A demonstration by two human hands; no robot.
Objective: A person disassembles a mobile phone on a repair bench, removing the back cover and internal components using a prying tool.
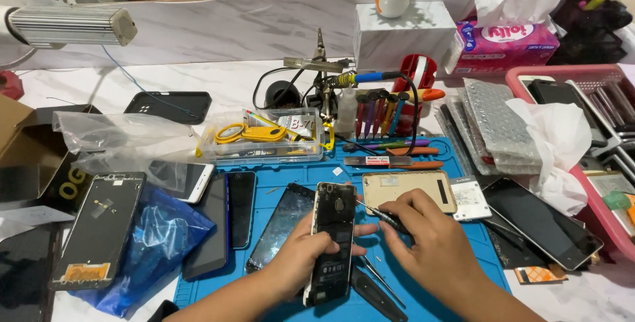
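Leftmost, a bare phone frame [99, 229] lies over a blue plastic bag [159, 242], with dark phones [228, 219] packed just beside it along the left edge of the blue work mat [317, 173]. Little bare mat shows on that side. The left hand [301, 249] is curled around an opened phone [333, 242], fingers closed on its left edge and the thumb lying across its right edge; the phone stands tilted up near the mat's middle, its lower end close to the mat's near edge. Just right of it, the right hand [430, 242] pinches a small screwdriver [380, 215], its tip touching the phone's upper right edge. A gold back cover [410, 189] lies just behind that hand. Farther right, a dark phone [542, 223] overhangs the mat's right edge, near a pink tray [598, 219].
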